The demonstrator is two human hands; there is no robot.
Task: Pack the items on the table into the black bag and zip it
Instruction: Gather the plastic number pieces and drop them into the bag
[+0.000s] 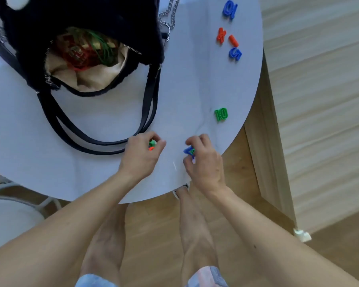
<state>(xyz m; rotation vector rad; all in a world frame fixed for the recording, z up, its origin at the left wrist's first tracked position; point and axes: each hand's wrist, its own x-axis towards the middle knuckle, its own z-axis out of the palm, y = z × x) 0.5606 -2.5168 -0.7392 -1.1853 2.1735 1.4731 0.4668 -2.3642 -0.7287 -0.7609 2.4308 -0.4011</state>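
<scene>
Round white table, wooden floor

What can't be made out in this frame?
Head view only.
The green and orange pieces in the left hand: curled fingers hide their shapes.
The blue and green pieces in the right hand: fingers cover most of them.
The black bag: top cut off by the frame edge.
The bag contents: too blurred to identify.

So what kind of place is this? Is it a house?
Probably a room at home: a round white table, a wooden floor, and plastic toy letters lying on the table with a fluffy black bag.
</scene>
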